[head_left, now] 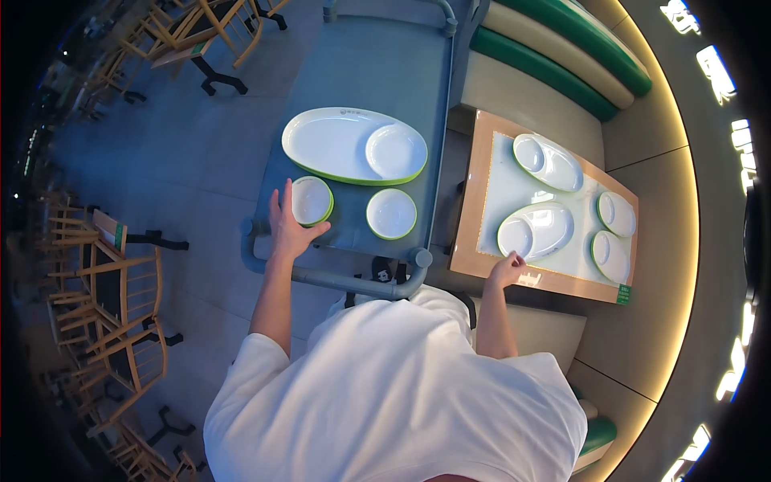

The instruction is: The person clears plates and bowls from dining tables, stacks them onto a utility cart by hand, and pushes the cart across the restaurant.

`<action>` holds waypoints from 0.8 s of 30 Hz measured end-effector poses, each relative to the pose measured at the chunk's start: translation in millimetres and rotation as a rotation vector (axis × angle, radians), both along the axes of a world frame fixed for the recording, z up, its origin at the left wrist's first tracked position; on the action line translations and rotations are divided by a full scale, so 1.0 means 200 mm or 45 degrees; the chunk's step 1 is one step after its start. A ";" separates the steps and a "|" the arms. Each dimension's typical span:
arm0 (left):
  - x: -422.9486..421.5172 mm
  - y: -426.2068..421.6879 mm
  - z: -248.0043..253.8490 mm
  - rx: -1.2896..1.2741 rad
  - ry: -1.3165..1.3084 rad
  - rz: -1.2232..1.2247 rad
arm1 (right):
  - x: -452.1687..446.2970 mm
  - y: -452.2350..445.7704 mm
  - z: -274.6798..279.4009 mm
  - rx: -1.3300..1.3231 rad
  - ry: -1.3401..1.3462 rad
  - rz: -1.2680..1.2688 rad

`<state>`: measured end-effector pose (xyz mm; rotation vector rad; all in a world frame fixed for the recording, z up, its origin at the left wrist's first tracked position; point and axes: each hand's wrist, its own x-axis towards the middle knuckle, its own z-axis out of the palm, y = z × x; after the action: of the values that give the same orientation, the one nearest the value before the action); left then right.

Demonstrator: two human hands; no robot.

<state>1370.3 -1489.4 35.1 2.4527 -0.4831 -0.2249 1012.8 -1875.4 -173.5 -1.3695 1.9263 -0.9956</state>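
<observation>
While the lit signs and the white print on the green tag (623,294) are too small or warped to read, small dark marks show on the large platter (337,145). On the grey cart (365,68), the left hand (294,233) has an open grip, spread around and touching the stacked bowls (312,200) near the cart's end rail; another bowl (391,214) sits apart. Bare cart surface stretches beyond the platter. The right hand's (506,271) grip is pinched closed at the near oval plate's (554,227) rim, by the wood-edged tabletop's (474,193) border. Wooden chairs (128,321) stand across the floor.
</observation>
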 end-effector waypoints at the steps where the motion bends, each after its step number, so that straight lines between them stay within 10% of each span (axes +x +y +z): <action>1: 0.01 -0.01 -0.01 0.000 -0.002 -0.004 | 0.11 0.09 0.13 -0.174 -0.112 0.185; 3: 0.03 -0.02 -0.04 0.047 0.137 -0.063 | 0.32 0.23 0.34 -0.158 -0.415 0.637; 9: 0.04 -0.06 -0.13 0.125 0.019 -0.028 | 0.76 0.64 1.04 -0.351 0.068 1.875; 19: 0.03 -0.11 -0.09 0.137 0.040 0.008 | 0.91 0.76 0.77 -0.483 0.424 2.018; 24: -0.02 -0.21 0.10 0.701 -0.245 -0.180 | 0.92 0.77 0.80 -0.427 0.333 1.927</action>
<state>1366.0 -1531.4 55.9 2.9962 -0.7623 -0.2004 1195.9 -1720.7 -12.8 -2.5019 0.3662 -0.3129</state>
